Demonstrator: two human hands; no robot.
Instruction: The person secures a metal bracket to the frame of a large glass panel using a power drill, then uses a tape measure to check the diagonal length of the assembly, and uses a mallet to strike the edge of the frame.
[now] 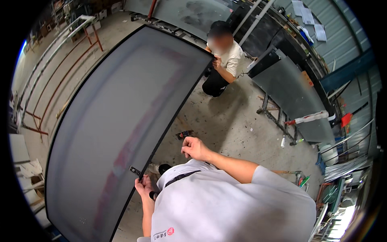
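A large grey panel with a thin black rim slants across the left and middle of the view. My left hand is at its near long edge, fingers closed on the rim. Just above those fingers, a small black fitting with round holes is set by the edge. In front of my body my right hand is raised, apart from the panel, with fingers curled in; whatever they hold, if anything, is hidden. At the panel's far corner a co-worker squats, hands on the rim.
A dark power tool lies on the concrete floor beyond my right hand. Metal racks stand at the left. A leaning grey sheet on a dark stand is at the right, with a bench behind it.
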